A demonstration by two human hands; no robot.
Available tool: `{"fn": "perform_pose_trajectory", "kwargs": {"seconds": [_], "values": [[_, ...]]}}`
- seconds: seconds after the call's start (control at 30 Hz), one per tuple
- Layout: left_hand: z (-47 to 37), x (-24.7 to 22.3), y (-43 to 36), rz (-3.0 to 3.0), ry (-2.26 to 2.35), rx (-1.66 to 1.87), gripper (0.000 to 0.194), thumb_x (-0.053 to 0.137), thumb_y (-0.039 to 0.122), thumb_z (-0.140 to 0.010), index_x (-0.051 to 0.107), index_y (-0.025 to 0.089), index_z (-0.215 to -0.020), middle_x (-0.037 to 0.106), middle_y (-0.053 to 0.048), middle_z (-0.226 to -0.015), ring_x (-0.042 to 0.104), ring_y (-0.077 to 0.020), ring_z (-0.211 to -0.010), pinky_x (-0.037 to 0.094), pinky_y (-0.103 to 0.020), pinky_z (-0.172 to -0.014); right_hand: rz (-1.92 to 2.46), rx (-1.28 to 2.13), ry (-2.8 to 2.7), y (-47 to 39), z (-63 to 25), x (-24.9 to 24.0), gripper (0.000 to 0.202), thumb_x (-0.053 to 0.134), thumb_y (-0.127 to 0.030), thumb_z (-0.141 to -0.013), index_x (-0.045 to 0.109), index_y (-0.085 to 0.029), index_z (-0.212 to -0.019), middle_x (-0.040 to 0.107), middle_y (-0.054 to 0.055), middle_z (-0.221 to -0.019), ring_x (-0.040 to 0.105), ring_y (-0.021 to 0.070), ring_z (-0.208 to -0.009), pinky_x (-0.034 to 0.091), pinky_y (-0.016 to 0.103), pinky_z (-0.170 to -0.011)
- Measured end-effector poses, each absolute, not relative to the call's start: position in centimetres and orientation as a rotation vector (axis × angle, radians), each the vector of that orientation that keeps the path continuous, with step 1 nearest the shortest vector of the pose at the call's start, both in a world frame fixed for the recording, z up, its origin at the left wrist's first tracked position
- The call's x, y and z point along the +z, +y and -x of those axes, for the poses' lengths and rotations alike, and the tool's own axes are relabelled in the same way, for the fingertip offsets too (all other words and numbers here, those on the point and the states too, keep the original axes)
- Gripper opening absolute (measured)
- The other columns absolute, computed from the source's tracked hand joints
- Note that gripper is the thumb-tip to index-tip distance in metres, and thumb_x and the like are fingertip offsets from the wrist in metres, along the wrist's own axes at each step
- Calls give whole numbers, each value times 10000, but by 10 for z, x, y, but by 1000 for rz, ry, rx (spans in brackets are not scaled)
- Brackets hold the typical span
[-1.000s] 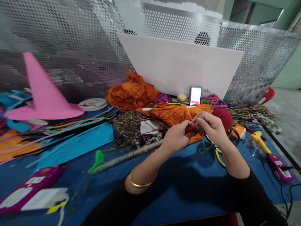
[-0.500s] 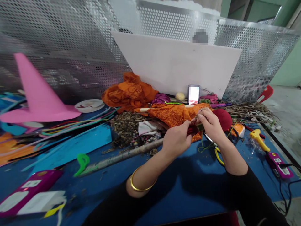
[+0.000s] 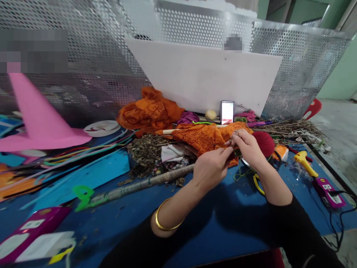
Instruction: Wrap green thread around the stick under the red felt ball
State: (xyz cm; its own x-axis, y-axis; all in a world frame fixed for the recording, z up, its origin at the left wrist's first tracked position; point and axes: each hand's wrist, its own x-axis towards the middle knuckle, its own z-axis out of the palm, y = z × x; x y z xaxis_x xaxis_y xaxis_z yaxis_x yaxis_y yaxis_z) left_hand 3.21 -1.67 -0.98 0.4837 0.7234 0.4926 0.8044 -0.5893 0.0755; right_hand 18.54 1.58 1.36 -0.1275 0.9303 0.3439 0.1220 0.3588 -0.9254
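Two hands: the left hand (image 3: 209, 169) and right hand (image 3: 248, 149) were brought together by the front cloth (image 3: 195, 137).
Left grip: thumb and fingers were closed around a red bit (image 3: 232, 157), mostly hidden by the hand.
Right grip: thumb and finger were pinched together at the left fingertips; what was pinched was too small to tell.
Stick (image 3: 145, 183): it was laid aslant above the desk (image 3: 128, 227), one end hidden behind the left hand; whether it was gripped could not be told.
Green loop (image 3: 83, 195): it was seen at the stick's far left end.
Thread (image 3: 241, 174): green, it was seen in loose loops below the right hand.
Red ball (image 3: 264, 144): it was placed just beside the right hand.
Scissors (image 3: 259, 185): they were partly covered by the right forearm.
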Motion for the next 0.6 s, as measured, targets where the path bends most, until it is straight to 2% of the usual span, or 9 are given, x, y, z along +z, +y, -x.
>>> {"fn": "perform_pose_trajectory", "kwargs": {"seconds": [0.17, 0.27, 0.4, 0.5, 0.6], "values": [[-31, -8, -16, 2531, -1354, -714, 204, 501, 235, -929, 645, 186, -1066, 742, -58, -892, 696, -210, -754, 456, -293, -623, 971, 955, -1510, 14, -183, 15, 284, 524, -312, -881, 509, -191, -624, 522, -6, -760, 637, 133, -703, 497, 293, -715], [-27, -4, -14, 2554, -1422, -729, 216, 508, 216, -910, 659, 183, -1061, 748, -64, -905, 701, -210, -784, 458, -284, -639, 968, 1070, -1442, 10, -188, 23, 264, 580, -372, -853, 534, -194, -663, 588, -5, -692, 611, 125, -625, 494, 269, -633], [-14, 7, -7, 2562, -1607, -847, 258, 537, 220, -876, 669, 205, -1097, 757, -55, -1017, 711, -230, -876, 470, -292, -697, 1010, 1086, -1427, 2, -214, 41, 274, 631, -408, -829, 568, -187, -681, 489, -64, -449, 414, 64, -390, 311, 197, -425], [-2, 18, -2, 2587, -1805, -908, 250, 560, 287, -865, 686, 224, -1072, 767, -38, -967, 712, -233, -858, 465, -291, -696, 1012, 1050, -1358, 2, -241, 51, 257, 683, -402, -791, 599, -181, -690, 440, -78, -433, 337, 43, -348, 213, 194, -374], [8, 27, 1, 2764, -1927, -932, 223, 613, 292, -801, 699, 226, -995, 764, -16, -883, 702, -216, -816, 471, -279, -704, 1045, 945, -1208, 10, -262, 51, 281, 729, -418, -735, 592, -185, -658, 436, -76, -443, 322, 42, -343, 184, 199, -354]]}}
